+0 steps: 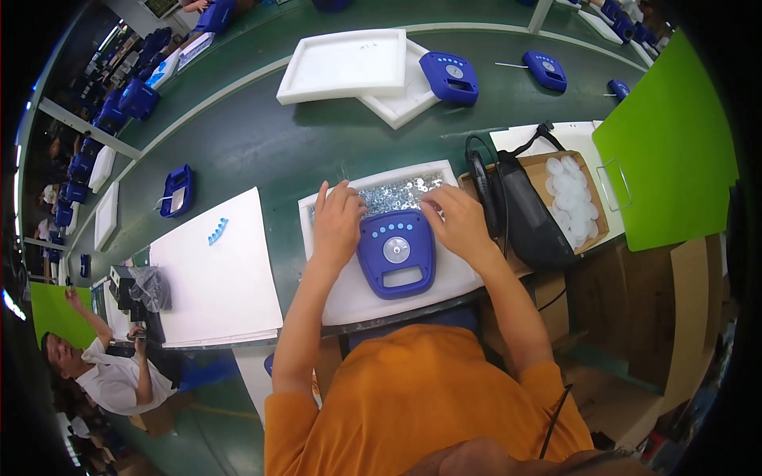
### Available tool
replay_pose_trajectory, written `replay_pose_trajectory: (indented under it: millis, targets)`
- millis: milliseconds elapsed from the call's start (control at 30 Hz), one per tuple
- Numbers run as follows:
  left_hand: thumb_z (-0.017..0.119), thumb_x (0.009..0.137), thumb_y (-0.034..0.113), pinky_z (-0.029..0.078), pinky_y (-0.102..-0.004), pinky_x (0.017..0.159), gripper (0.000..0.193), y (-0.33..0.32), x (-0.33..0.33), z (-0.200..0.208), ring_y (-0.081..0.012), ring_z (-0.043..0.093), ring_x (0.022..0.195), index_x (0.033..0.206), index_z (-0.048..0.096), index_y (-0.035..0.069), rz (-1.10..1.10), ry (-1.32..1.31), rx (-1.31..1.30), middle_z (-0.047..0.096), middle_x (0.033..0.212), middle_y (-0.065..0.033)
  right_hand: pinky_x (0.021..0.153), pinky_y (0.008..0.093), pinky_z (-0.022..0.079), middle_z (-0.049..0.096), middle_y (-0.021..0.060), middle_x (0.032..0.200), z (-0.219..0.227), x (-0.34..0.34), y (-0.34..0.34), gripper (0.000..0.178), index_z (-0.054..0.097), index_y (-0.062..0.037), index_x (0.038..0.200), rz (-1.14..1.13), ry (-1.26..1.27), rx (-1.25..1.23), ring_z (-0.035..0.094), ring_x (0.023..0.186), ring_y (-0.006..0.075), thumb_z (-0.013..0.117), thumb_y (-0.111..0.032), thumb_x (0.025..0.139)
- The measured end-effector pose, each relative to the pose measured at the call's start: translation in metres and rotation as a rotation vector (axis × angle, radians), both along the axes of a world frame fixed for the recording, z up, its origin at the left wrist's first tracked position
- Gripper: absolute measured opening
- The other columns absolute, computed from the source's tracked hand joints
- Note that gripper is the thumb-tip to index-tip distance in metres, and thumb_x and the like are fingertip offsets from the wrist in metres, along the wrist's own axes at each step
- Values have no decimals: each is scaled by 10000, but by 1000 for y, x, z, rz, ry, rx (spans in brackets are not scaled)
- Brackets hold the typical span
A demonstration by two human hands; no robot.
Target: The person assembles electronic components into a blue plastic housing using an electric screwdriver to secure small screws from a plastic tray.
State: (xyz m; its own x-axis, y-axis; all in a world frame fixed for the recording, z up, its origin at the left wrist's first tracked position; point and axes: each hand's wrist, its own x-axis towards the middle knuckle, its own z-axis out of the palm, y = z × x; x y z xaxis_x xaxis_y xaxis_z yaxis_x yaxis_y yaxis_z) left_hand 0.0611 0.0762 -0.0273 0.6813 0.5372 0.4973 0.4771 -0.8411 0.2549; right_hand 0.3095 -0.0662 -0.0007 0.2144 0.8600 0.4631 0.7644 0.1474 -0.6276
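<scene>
A blue plastic housing [413, 274] with a handle opening, a round clear disc and a row of light-blue buttons lies in front of me on a white foam tray [337, 305]. Beyond its top edge, many small shiny metal pieces [397, 195] fill the tray's far part. My left hand [339, 222] is at the left end of these pieces, its fingers bent toward the thumb and the little finger raised. At the housing's upper right corner, my right hand [462, 222] has thumb and fingertips together. Anything in either pinch is too small or hidden.
A black pouch [536, 210] and a carton [599, 194] of white translucent discs stand to the right, before a green panel [667, 151]. White foam trays [341, 67] and more blue housings [450, 77] lie beyond. White sheets [218, 278] lie left; a person [111, 373] sits past them.
</scene>
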Motion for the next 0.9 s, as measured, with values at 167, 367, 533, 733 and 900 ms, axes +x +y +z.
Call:
replay_pose_trajectory:
  millis: [167,367,533,733,900]
  targets:
    - [766,1030,67,397,-617,1323,187,6,-2,-6,-389,659,1434,1216,763,54,75,40,10,738,1325,-135,867,493,614,736,101,1031,-17,13,43,82,785,-80,1047,67,-146,-80,745,1041,346,789,-149,1004]
    - [773,1036,85,419,-617,1303,231,-19,-22,10,-410,651,1442,1263,773,43,79,-65,-94,745,1378,-152,903,494,631,729,86,1085,-25,15,67,88,812,-97,1028,126,-357,-219,728,1116,328,823,-161,969]
    - [786,1009,72,427,-615,1295,246,-43,-34,17,-422,652,1431,1251,775,31,65,-139,-158,752,1352,-168,888,498,637,724,102,1068,-26,13,79,89,806,-81,1007,182,-403,-252,729,1108,335,817,-157,962]
    - [814,1001,58,446,-598,1300,232,-66,-43,22,-410,678,1429,1232,798,48,63,-189,-235,776,1352,-148,841,514,641,728,99,1024,-28,16,84,66,793,-89,986,158,-424,-221,742,1055,337,788,-144,951]
    - [826,984,41,462,-599,1288,234,-83,-44,19,-413,694,1414,1218,808,53,48,-228,-297,784,1329,-147,814,473,621,726,82,971,-21,15,79,62,768,-94,946,141,-220,-226,753,981,310,788,-152,953]
